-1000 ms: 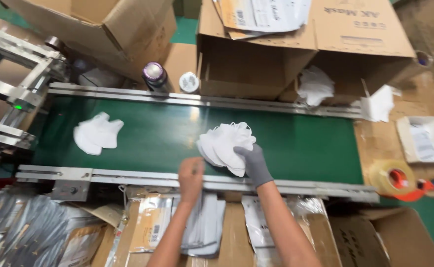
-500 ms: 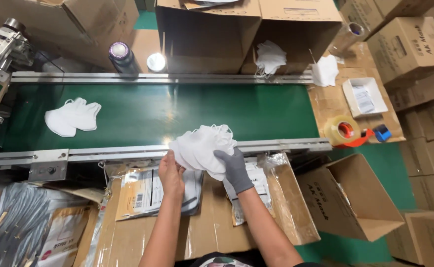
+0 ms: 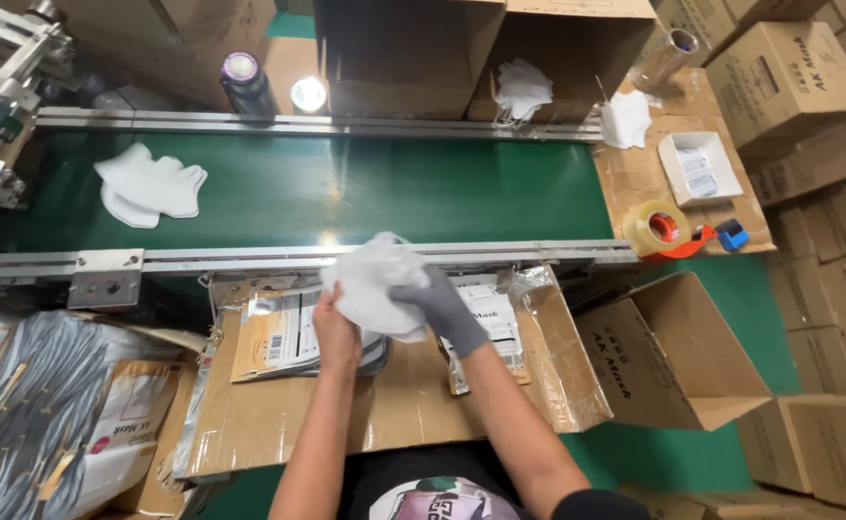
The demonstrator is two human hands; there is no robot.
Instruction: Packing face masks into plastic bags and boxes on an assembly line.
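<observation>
White mask stack (image 3: pixel 373 281): one, clasped between bare left hand (image 3: pixel 334 327) and grey-gloved right hand (image 3: pixel 434 300), fingers curled round it, above cardboard worktop (image 3: pixel 413 395). Second stack (image 3: pixel 148 185): one, on green conveyor belt (image 3: pixel 394 188). Tape roll (image 3: pixel 656 228): one.

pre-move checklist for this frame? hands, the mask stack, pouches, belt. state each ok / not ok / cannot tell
1. Both hands on the stack of white masks: ok. Bare left hand grips its lower left edge, grey-gloved right hand its right side.
2. Stack lifted off the green conveyor belt: ok, it is held over the near rail and the cardboard work surface.
3. Packaging pouches within reach: ok, they lie flat just below the hands.
4. A pouch open to take the stack: cannot tell, the openings are hidden.
5. More masks on the belt: ok, a second pile of white masks lies at the left end.
6. Mask count in the held stack: cannot tell.
</observation>
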